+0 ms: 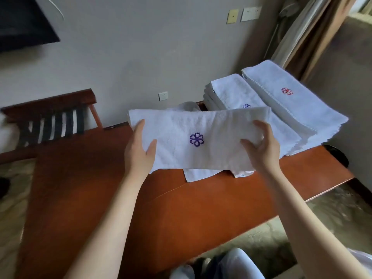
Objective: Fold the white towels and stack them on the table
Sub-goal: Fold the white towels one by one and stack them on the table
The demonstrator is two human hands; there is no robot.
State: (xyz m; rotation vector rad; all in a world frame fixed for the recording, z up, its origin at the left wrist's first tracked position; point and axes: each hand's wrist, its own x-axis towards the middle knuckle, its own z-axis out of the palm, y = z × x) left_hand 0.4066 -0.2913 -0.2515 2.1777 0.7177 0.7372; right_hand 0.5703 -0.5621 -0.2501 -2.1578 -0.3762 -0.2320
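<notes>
A folded white terry towel with a purple flower emblem (193, 137) is being held above the reddish-brown wooden surface (84, 188), spread flat and long from left to right, with the emblem facing up near its middle. The left hand (138, 152) is gripping the towel's left end, thumb lying on top of the cloth and the fingers out of sight beneath it. The right hand (261, 148) is clasping the towel's right end, its grip closed on a bunched fold of cloth between thumb and curled fingers. Under the held towel's near edge, the corners of another white cloth (198, 175) are lying on the surface, one showing a small label. To the far right, a stack of folded white towels (231, 93) is sitting on the surface, its top towel bearing a purple emblem partly hidden behind the held towel. Just beside it on the right, a second, wider pile of white towels with a red flower emblem (291, 97) is resting, its fringed edges hanging slightly past the surface's right edge. At the far left, a dark wooden rack with black and white straps (54, 121) is standing against the pale wall (141, 47).
</notes>
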